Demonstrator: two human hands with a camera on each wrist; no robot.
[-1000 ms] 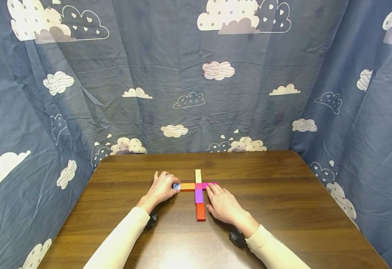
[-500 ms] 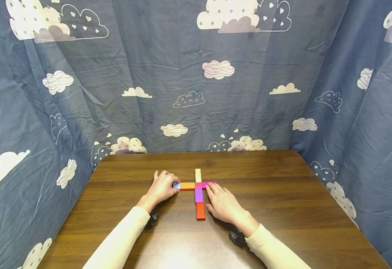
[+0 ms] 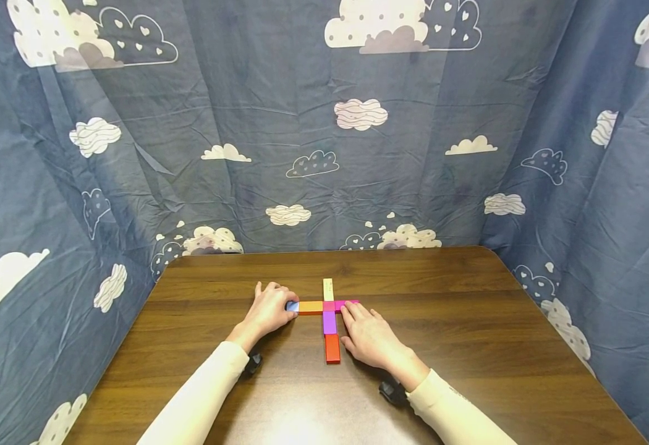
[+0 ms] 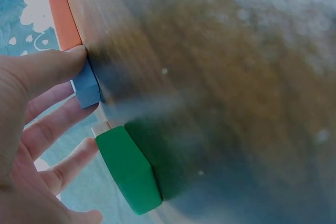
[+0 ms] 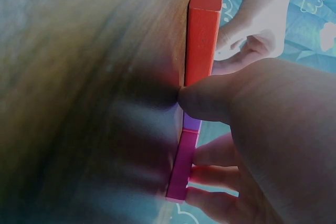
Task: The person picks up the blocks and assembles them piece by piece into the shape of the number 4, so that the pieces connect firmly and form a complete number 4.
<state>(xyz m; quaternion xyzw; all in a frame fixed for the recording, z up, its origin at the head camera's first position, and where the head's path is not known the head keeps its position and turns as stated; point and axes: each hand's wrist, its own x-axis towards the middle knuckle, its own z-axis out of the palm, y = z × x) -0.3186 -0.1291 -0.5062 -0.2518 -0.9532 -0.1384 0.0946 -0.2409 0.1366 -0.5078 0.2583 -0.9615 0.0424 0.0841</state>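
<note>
Colored blocks lie end to end as a cross on the table. My left hand [image 3: 271, 309] pinches the blue block [image 3: 292, 306] at the left arm's end, beside the orange block [image 3: 310, 308]. A green block [image 4: 128, 171] shows near that hand's lower fingers in the left wrist view; the hand hides it in the head view. My right hand [image 3: 371, 337] rests with extended fingers along the magenta block [image 5: 182, 163]. Its thumb lies near the red block [image 3: 332, 349] and the purple block [image 3: 329, 322]. A pink block [image 3: 329, 306] forms the center, below a pale yellow block [image 3: 327, 290].
The brown wooden table [image 3: 441, 290] bears the blocks, its far edge close to a blue cloud-print curtain [image 3: 302, 123]. Curtain also hangs at both sides. Black wrist straps [image 3: 394, 393] sit under both forearms.
</note>
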